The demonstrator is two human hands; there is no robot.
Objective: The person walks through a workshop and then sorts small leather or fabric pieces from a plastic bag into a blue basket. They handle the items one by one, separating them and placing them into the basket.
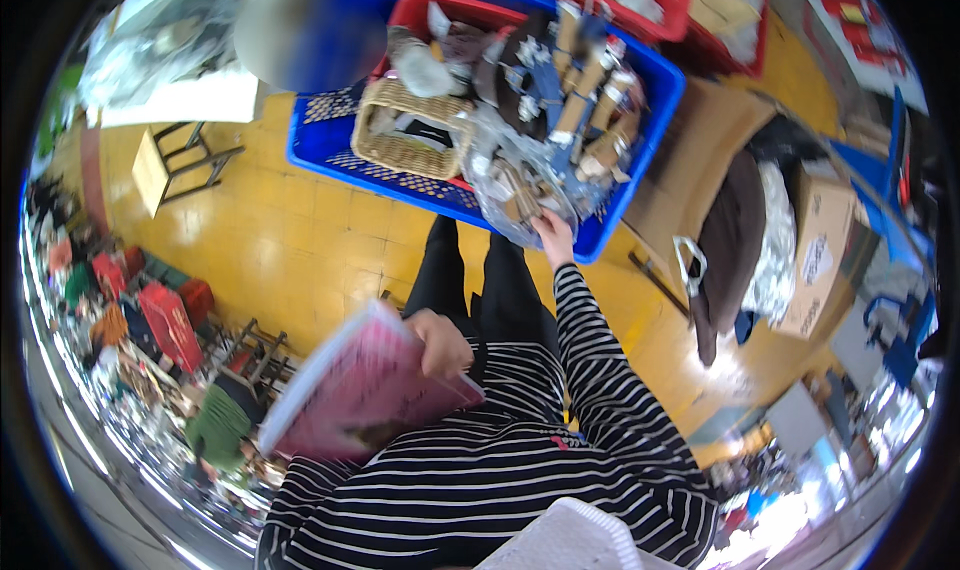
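My left hand (440,344) is closed round the edge of a pink booklet (370,390), held tilted in front of my striped top. Reaching forward, my right hand (553,238) has its fingers closed on the near edge of a clear plastic bag (490,175) with small brown pieces in it. The bag lies in a large blue plastic basket (345,160). Beside the bag in that basket are a woven tray (375,135) and bundles of brown and blue strips (580,95). A red basket (430,2) stands inside at the back.
Red crates (735,55) stand behind the blue basket. On the right are a brown cardboard sheet (690,150), a dark brown cloth (725,230) and a cardboard box (820,240). A wooden stool (152,170) stands at left on the yellow floor (300,240). Part of another person is blurred at the top.
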